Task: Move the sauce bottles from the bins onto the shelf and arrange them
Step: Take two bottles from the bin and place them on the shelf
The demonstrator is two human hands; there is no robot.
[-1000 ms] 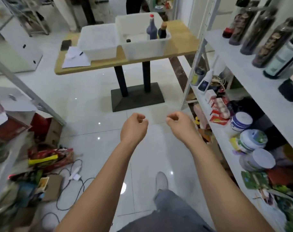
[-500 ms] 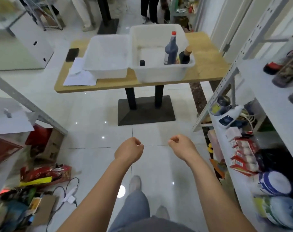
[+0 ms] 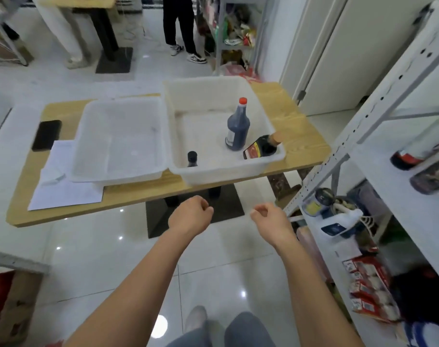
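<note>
Both hands empty, near edge of the table; three bottles in one bin.

We hold the left hand [image 3: 191, 216] and right hand [image 3: 271, 219] out in front over the floor, fingers curled into loose fists, gripping nothing. Just beyond them is the wooden table [image 3: 301, 126] with paper sheets [image 3: 63, 186] and a black phone [image 3: 46, 135] at its left end. Two white bins sit side by side on it: the left bin [image 3: 123, 146] holds no bottles. In the right bin [image 3: 203, 101] we note a small black-capped bottle [image 3: 192, 159] at the near wall, a tilted dark bottle [image 3: 262, 147] leaning in the near right corner, and an upright red-capped bottle [image 3: 237, 128] near the middle. The white shelf [image 3: 399, 196] stands to our right and carries a few dark bottles [image 3: 419, 156], blurred at the frame edge. Far back, two people's legs [image 3: 181, 26] are visible.
</note>
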